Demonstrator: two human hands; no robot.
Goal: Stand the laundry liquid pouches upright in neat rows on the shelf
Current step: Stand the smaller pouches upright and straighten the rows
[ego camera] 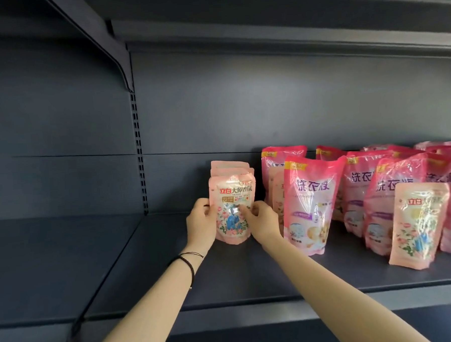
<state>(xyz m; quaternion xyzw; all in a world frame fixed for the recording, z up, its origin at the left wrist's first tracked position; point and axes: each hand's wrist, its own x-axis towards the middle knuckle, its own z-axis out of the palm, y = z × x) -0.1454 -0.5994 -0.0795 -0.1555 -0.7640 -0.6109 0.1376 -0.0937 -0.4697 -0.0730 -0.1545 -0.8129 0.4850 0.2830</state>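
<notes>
A small pale-pink pouch (233,209) with a floral print stands upright on the dark shelf (251,279), at the front of a short row of like pouches (229,166) behind it. My left hand (199,224) grips its left edge and my right hand (262,221) grips its right edge. To the right stand several larger bright-pink pouches (312,203) in rows running back to the wall. Another small pale-pink pouch (419,224) stands alone in front of them at the right.
The shelf's left part (54,258) lies bare beyond a seam and a slotted upright (139,154). An upper shelf with a bracket (116,59) hangs overhead. The shelf's front lip (252,310) runs across below my forearms.
</notes>
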